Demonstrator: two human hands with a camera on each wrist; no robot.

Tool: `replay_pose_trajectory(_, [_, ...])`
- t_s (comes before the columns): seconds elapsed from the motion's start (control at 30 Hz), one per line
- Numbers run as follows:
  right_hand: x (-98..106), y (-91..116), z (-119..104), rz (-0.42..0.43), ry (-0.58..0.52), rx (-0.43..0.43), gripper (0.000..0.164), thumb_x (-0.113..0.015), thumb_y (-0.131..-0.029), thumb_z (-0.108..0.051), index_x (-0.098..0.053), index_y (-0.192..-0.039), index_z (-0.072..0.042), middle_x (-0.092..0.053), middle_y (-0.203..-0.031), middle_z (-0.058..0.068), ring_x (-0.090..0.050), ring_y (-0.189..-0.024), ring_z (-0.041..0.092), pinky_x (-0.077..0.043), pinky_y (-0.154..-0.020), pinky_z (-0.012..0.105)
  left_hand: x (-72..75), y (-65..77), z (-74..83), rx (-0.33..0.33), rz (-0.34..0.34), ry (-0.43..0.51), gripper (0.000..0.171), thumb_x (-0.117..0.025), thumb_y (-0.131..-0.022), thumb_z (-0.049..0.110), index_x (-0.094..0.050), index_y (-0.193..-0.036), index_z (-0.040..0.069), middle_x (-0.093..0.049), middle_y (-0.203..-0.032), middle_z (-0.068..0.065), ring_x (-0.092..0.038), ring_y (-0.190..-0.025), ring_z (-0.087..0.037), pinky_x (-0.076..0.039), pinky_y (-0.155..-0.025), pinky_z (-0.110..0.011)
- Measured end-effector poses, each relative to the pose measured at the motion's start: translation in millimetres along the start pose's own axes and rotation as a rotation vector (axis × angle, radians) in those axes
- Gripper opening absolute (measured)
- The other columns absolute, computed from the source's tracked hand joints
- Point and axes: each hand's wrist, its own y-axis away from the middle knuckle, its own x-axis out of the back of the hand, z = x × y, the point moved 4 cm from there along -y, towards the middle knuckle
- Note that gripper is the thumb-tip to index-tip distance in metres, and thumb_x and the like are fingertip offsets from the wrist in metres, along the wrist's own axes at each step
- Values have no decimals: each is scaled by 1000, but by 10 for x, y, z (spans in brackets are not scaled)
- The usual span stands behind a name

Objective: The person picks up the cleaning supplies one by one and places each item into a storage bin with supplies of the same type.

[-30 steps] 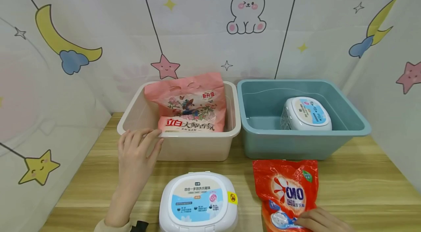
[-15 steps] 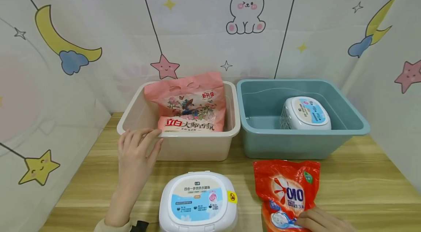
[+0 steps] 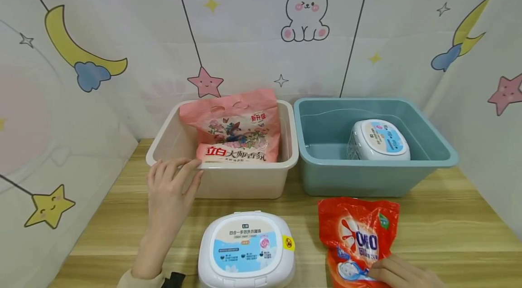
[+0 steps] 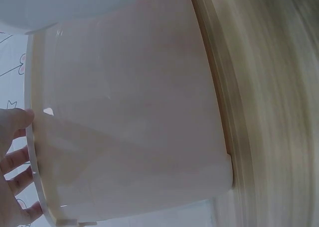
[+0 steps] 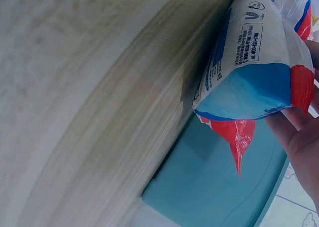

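While our left hand (image 3: 170, 190) rests, loosely bent, on the rim of the white tub (image 3: 244, 184), our right hand (image 3: 399, 273) grips the red bag (image 3: 354, 233) at its side. We see this bag in front of the blue tub (image 3: 359, 181), beside the nearer white box (image 3: 247, 248).

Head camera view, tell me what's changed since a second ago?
The red OMO bag and the right hand gripping it shifted slightly right. The left hand on the cream tub, the pink Liby bag, teal tub and nearer laundry-pod box stayed put.
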Motion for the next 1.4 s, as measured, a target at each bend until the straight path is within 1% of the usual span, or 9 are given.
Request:
replay_pose_trajectory(0.13, [25, -9, -13, 31, 13, 31, 44, -66, -75, -67, -56, -109, -42, -58, -103, -23, -53, -84, -5, -44, -56, 10, -5, 2, -11, 7, -14, -8, 24, -76, -80, 9, -71, -103, 8, -65, -100, -15, -54, -99, -37, -32, -102, -60])
replay_pose_trajectory(0.37, [52, -11, -20, 35, 7, 36, 44, -66, -75, -66, -56, -110, -42, -58, -103, -23, -54, -84, -5, -45, -57, 10, 3, -2, -3, -2, 48, 20, 31, -81, -72, 4, -73, -102, 11, -66, -98, -12, -56, -98, -35, -34, -99, -60])
replay_pose_trajectory(0.43, [61, -6, -19, 31, 7, 38, 44, -66, -75, -66, -56, -110, -42, -59, -103, -23, -55, -85, -5, -46, -58, 10, 3, -1, -2, -2, 52, 20, 32, -81, -72, 4, -73, -102, 11, -66, -98, -12, -56, -97, -34, -34, -99, -60])
replay_pose_trajectory(0.57, [99, 5, -26, 53, 19, 66, 45, -66, -74, -66, -57, -111, -42, -59, -103, -23, -55, -86, -6, -42, -62, 2, -2, -4, -4, -1, 44, 20, 30, -81, -73, 5, -73, -101, 11, -66, -98, -12, -56, -97, -35, -34, -99, -60])
replay_pose_trajectory(0.67, [137, 8, -42, 86, 34, 92, 47, -67, -73, -66, -57, -112, -41, -59, -104, -24, -54, -87, -7, -36, -66, -4, -3, -5, -4, 3, 13, 6, 27, -78, -76, 7, -72, -102, 9, -66, -99, -14, -55, -98, -36, -33, -100, -60])
replay_pose_trajectory(0.8, [178, 2, -70, 112, 43, 105, 48, -67, -72, -66, -57, -112, -41, -58, -104, -25, -54, -87, -8, -35, -67, -6, 3, -2, -2, 10, -20, -12, 24, -76, -80, 10, -71, -103, 8, -65, -100, -15, -54, -98, -36, -32, -101, -59])
replay_pose_trajectory(1.03, [232, -14, -112, 123, 43, 100, 48, -68, -70, -67, -57, -109, -41, -57, -103, -28, -54, -86, -10, -35, -66, -6, 12, -5, 6, 2, 33, 17, 30, -80, -73, 5, -72, -102, 11, -66, -98, -12, -56, -97, -35, -34, -99, -60])
replay_pose_trajectory(1.33, [307, -26, -143, 165, 55, 115, 48, -68, -70, -68, -60, -108, -39, -58, -102, -27, -55, -86, -10, -37, -67, -6, 2, 1, 1, -1, 38, 17, 30, -80, -73, 5, -73, -102, 11, -66, -98, -12, -56, -97, -35, -33, -99, -59])
replay_pose_trajectory(1.4, [321, -27, -146, 164, 60, 116, 47, -67, -70, -68, -60, -107, -39, -58, -102, -27, -55, -85, -9, -37, -67, -6, 6, 0, -1, 1, 26, 10, 28, -79, -75, 6, -72, -102, 10, -66, -98, -13, -55, -97, -35, -33, -99, -59])
